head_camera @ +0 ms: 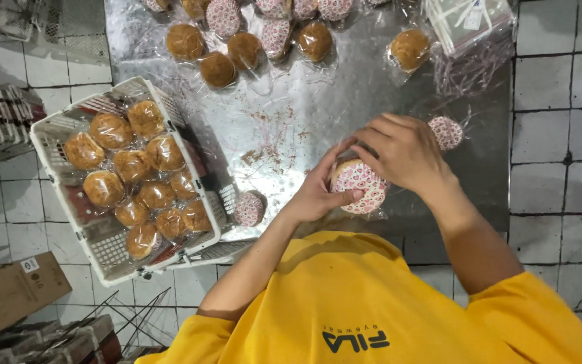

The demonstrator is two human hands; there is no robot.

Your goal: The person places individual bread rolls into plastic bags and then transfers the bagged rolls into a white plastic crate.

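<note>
My left hand and my right hand together hold a bun in a white paper cup with a pink pattern, wrapped in clear plastic. It is just above the near edge of a metal table. The left thumb and fingers grip its left side. The right hand covers its top and right side. A second patterned cup bun lies right behind my right hand. A third one sits near the table's edge, left of my left wrist.
A white plastic basket full of wrapped brown buns stands at the left, tilted over the table's corner. Several more wrapped buns lie at the far side. A pile of clear bags is at the far right, a cardboard box on the tiled floor.
</note>
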